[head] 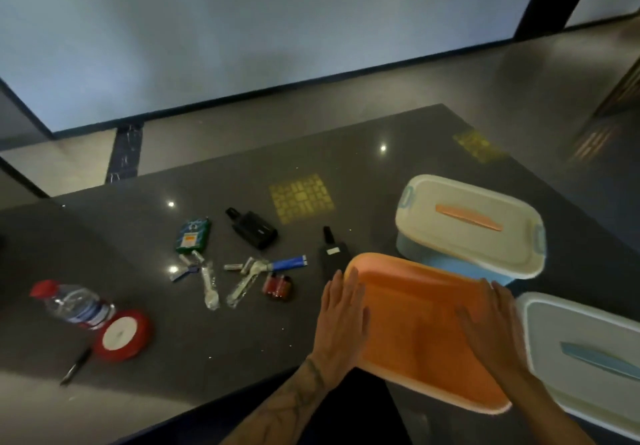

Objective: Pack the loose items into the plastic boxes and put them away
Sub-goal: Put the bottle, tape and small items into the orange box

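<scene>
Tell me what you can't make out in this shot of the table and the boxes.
Head view only:
- orange plastic piece: lid or box is unclear; left hand and right hand lie flat on it, and whatever is under it is hidden.
- far white-lidded box: the lid hides its contents.
- near white-lidded box: cut off by the right edge.
- black device: its near end is behind the orange rim.
- green packet: label too blurred to read.

Indoor room, home or office undetermined: dark polished stone counter (pixel 346 153), glossy tiled floor (pixel 69 160), plain pale wall (pixel 242 28), dark skirting (pixel 277 88).
</scene>
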`<state>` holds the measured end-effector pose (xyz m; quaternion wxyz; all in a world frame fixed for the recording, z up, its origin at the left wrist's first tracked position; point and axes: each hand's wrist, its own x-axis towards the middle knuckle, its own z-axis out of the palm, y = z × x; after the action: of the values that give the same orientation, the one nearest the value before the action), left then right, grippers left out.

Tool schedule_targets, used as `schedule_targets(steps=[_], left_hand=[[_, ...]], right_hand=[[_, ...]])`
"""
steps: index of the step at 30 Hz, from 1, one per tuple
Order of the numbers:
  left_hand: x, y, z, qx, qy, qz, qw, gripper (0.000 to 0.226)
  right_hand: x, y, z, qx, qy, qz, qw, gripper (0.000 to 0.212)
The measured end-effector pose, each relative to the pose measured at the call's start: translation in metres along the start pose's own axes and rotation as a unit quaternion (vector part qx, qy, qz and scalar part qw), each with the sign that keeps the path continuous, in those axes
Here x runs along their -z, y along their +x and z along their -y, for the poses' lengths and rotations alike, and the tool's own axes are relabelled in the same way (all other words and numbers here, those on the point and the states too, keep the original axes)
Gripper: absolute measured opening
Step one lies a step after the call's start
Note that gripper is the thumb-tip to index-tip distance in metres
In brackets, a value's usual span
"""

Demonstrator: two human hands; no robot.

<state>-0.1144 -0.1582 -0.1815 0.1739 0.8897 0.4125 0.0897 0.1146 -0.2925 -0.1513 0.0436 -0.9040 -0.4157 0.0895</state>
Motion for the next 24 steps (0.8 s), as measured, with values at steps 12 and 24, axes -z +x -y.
schedule_targets(steps=[12,24], left_hand=[[0.055,0.0,0.153,0.103,-0.069,-0.051,0.991,0.05],[0.063,0.098,0.233,0.241,-0.104,0.008,0.965,0.062]], right_hand=[[-0.022,0.032,0.238,0.089,0.189,-0.049,0.977,0.063],[-0.079,0.118,0.301,-0.03,0.158,0.098,0.982,0.066]])
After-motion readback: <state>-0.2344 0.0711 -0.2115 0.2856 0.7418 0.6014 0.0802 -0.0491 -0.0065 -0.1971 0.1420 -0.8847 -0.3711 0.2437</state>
